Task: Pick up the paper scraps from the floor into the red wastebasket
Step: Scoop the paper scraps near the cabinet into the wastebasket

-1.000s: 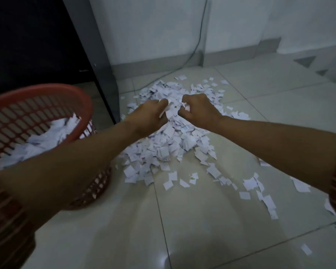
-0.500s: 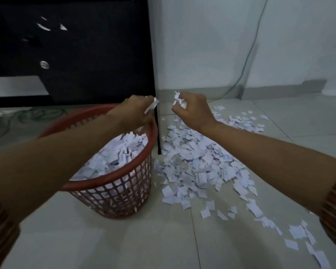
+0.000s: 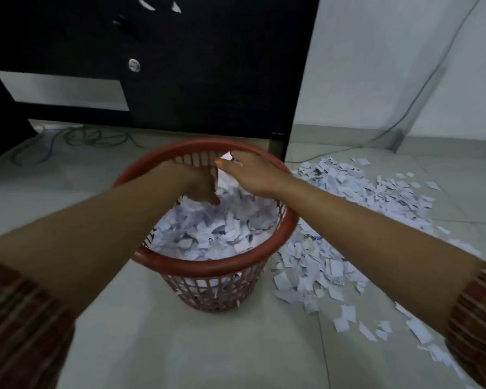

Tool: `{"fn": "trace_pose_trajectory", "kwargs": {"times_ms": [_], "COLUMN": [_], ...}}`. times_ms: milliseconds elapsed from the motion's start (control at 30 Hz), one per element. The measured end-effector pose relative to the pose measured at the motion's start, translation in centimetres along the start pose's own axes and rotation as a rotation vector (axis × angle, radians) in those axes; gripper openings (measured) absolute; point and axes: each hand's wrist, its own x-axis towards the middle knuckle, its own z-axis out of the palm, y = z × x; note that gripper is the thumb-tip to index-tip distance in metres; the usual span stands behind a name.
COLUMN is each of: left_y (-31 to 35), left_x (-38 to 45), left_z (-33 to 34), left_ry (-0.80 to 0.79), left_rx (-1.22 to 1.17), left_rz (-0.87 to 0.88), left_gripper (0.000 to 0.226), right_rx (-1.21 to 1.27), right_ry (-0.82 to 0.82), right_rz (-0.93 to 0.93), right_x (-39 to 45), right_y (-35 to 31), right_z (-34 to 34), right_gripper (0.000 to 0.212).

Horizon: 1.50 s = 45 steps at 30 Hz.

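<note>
Both hands hang over the red wastebasket (image 3: 208,265), which sits on the floor (image 3: 180,346) and is heaped with scraps. The left hand (image 3: 199,183) points down, fingers loose. The right hand (image 3: 250,172) pinches a scrap (image 3: 226,156). More scraps (image 3: 348,220) lie on the floor just right of it.

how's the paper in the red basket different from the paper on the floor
The scraps in the wastebasket lie heaped together and held in by the red rim; the scraps on the floor spread loose over the tiles, thinning to single bits toward the near right. The basket's scraps sit right under both hands, the left hand and the right hand; the floor scraps lie off to the right, beside the wastebasket. Both are small, white, torn pieces.
</note>
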Motion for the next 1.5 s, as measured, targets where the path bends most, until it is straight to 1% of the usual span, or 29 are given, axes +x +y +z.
{"fn": "trace_pose_trajectory", "kwargs": {"times_ms": [33, 67, 100, 133, 167, 233, 267, 333, 400, 467, 533, 600, 633, 700, 767, 867, 1033, 1100, 1133, 1200, 1267, 1400, 1500], "left_y": [0.0, 0.1, 0.0, 0.0, 0.0, 0.3, 0.6, 1.6, 3.0, 5.7, 7.9, 10.5, 12.2, 14.9, 18.5, 23.9, 31.8, 33.9, 36.0, 37.8, 40.4, 46.2, 49.6], "left_x": [0.2, 0.1, 0.1, 0.1, 0.1, 0.0, -0.1, -0.2, -0.7, -1.3, -2.1, -2.8, -3.0, -3.2, -2.8, -1.8, 0.7, 1.7, 2.5, 3.5, 4.3, 4.6, 3.9], "left_z": [-0.1, -0.3, -0.5, -0.8, -1.2, -1.5, -1.7, -2.4, -3.3, -4.2, -5.0, -5.3, -5.5, -5.6, -5.4, -4.4, 0.2, 2.4, 3.7, 5.8, 7.9, 12.5, 15.9], "left_ry": [-0.022, -0.018, -0.01, 0.004, 0.02, 0.053, 0.086, 0.196, 0.375, 0.532, 0.62, 0.672, 0.697, 0.722, 0.71, 0.658, 0.529, 0.48, 0.455, 0.438, 0.416, 0.347, 0.299], "left_rx": [-0.014, -0.039, -0.052, -0.045, -0.02, 0.012, 0.012, 0.005, 0.001, -0.011, -0.061, -0.089, -0.092, -0.103, -0.061, -0.003, 0.057, 0.096, 0.122, 0.15, 0.149, 0.079, -0.005], "left_rz": [-0.006, -0.027, -0.054, -0.075, -0.092, -0.133, -0.143, -0.155, -0.158, -0.117, -0.029, 0.073, 0.126, 0.214, 0.281, 0.395, 0.529, 0.57, 0.61, 0.658, 0.705, 0.78, 0.77], "left_gripper": [0.059, 0.063, 0.064, 0.062, 0.057, 0.049, 0.04, 0.015, 0.023, 0.024, 0.02, 0.023, 0.025, 0.025, 0.021, 0.016, 0.021, 0.024, 0.027, 0.032, 0.036, 0.042, 0.048], "right_rx": [-0.039, -0.071, -0.09, -0.108, -0.12, -0.144, -0.165, -0.228, -0.268, -0.322, -0.321, -0.333, -0.339, -0.359, -0.371, -0.417, -0.494, -0.518, -0.515, -0.485, -0.474, -0.486, -0.458], "right_ry": [-0.109, -0.184, -0.206, -0.172, -0.102, 0.076, 0.16, 0.264, 0.314, 0.307, 0.273, 0.25, 0.241, 0.227, 0.203, 0.158, 0.056, 0.023, 0.01, -0.013, -0.038, -0.095, -0.078], "right_rz": [0.04, 0.06, 0.063, 0.049, 0.012, -0.069, -0.116, -0.195, -0.238, -0.239, -0.228, -0.208, -0.185, -0.169, -0.153, -0.124, -0.036, 0.002, 0.049, 0.123, 0.217, 0.346, 0.431], "right_x": [0.0, 0.0, -0.1, -0.3, -0.7, -1.6, -2.1, -2.9, -3.5, -5.0, -6.4, -8.3, -9.4, -11.0, -13.0, -15.9, -22.2, -25.0, -27.3, -30.4, -33.9, -40.6, -44.5], "right_y": [-0.1, -0.2, -0.3, 0.0, 0.2, 1.1, 1.7, 2.7, 3.3, 4.4, 5.6, 7.2, 8.4, 10.4, 12.7, 16.6, 22.8, 25.2, 27.1, 29.6, 31.9, 35.8, 37.2], "right_z": [-0.2, -0.4, -0.6, -0.8, -0.9, -1.0, -1.0, -1.3, -2.3, -4.1, -5.7, -7.4, -8.5, -9.8, -11.2, -12.6, -14.1, -14.1, -14.3, -13.9, -13.4, -11.5, -9.5], "right_gripper": [0.049, 0.056, 0.056, 0.052, 0.044, 0.026, 0.02, 0.022, 0.029, 0.033, 0.029, 0.038, 0.038, 0.031, 0.03, 0.034, 0.038, 0.039, 0.04, 0.04, 0.042, 0.048, 0.051]}}
